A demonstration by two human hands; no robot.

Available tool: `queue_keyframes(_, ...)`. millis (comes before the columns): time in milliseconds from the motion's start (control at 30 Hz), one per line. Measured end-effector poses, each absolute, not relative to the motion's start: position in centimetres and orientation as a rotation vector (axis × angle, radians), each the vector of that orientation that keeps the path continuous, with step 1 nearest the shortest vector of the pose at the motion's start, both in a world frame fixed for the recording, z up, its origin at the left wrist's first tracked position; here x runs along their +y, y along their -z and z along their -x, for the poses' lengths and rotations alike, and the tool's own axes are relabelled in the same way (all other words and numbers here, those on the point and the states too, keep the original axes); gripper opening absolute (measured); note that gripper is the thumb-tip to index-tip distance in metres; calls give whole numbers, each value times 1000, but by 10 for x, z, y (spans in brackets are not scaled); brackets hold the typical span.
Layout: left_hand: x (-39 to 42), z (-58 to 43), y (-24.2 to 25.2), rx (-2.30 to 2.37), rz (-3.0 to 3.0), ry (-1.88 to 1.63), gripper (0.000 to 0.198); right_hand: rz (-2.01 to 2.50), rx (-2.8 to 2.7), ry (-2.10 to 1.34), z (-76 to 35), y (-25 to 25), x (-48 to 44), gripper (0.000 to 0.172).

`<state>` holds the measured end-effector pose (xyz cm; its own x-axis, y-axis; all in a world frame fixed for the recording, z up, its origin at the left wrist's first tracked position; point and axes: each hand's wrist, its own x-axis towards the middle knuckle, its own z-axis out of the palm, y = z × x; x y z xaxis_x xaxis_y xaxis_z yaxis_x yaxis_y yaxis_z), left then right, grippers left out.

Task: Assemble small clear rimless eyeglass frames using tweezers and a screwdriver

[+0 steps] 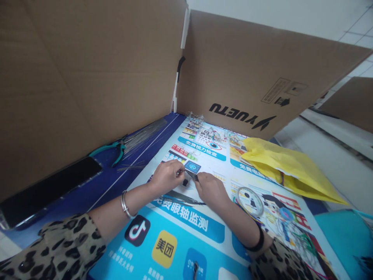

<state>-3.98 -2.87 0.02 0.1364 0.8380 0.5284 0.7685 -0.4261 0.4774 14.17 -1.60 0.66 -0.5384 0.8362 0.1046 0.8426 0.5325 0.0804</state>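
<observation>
My left hand (166,177) and my right hand (210,189) meet over a printed poster (186,229) laid on the table. Both are closed in a pinch. Between their fingertips runs a short dark piece (190,174), too small to name. A small black bead-like bit (185,182) lies on the poster just below the fingers. My left wrist wears a silver bangle (126,204), my right a black band (256,243).
Cardboard walls (87,70) stand at the left and back. Teal-handled pliers (112,149) and a bundle of thin wires (145,134) lie at the left, beside a black phone (49,190). A yellow bag (288,167), a wire coil (250,200) and coloured threads (294,233) lie to the right.
</observation>
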Motion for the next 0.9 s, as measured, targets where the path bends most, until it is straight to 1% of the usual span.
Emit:
queue_keyframes(467,-29,40,-2,1574,-2260,-1201,10,1502,-2685,152,-142,-2,-13,22)
queue_keyframes(633,-30,39,-3,1524,-2126,-1250,10,1430,-2607,-1,-144,-1,-10,22)
queue_keyframes(800,-27,40,-3,1480,-1892,-1226,10,1367,-2469,-239,-147,-1,-5,23)
queue_keyframes(900,-25,41,-5,1445,-1730,-1206,10,1352,-2394,-319,-147,-2,-3,23)
